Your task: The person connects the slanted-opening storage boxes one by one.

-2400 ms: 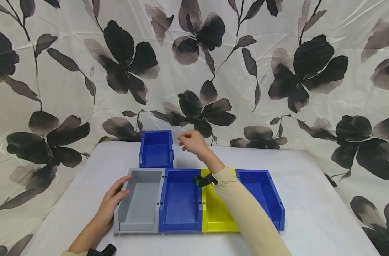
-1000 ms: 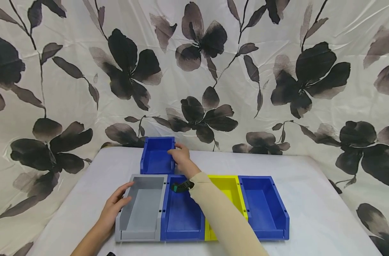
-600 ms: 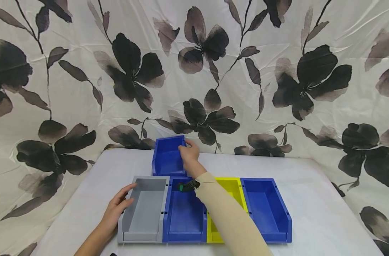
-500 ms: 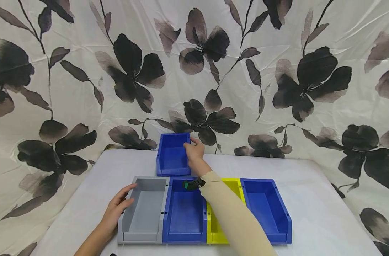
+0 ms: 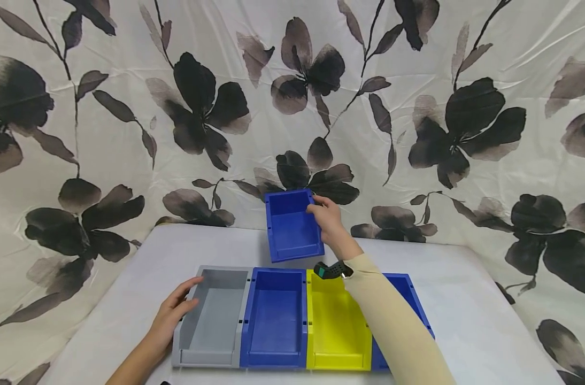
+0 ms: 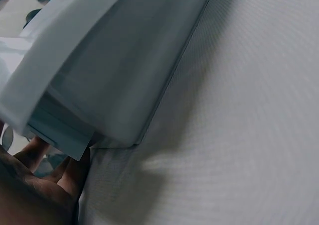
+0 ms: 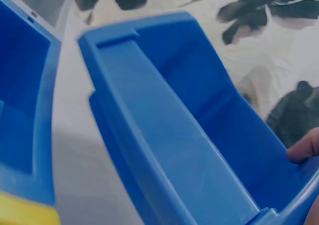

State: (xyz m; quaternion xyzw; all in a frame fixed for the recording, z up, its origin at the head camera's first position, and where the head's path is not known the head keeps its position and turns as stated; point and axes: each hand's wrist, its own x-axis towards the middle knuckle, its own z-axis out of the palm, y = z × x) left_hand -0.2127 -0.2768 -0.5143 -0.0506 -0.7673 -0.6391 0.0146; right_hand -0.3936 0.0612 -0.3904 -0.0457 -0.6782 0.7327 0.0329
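My right hand [image 5: 329, 218] grips the right wall of a small blue storage bin [image 5: 293, 224], thumb on its inside. The bin is lifted above the white table behind the row and tips slightly; in the right wrist view the blue bin [image 7: 189, 120] fills the middle. My left hand [image 5: 174, 313] lies along the left side of a grey bin [image 5: 215, 315], fingers loosely extended and fingertips at its rim. In the left wrist view, the fingers [image 6: 75, 175] are by a corner of the grey bin [image 6: 124, 75].
Right of the grey bin stand a blue bin [image 5: 275, 315], a yellow bin [image 5: 338, 321] and another blue bin [image 5: 402, 283], side by side. My right sleeve partly covers the last two. A flowered cloth [image 5: 369, 123] hangs behind the white table [image 5: 475, 321].
My right hand reached the small blue bin behind the row, took hold of its right wall, lifted it and carried it rightward. My left hand stayed at the grey bin.
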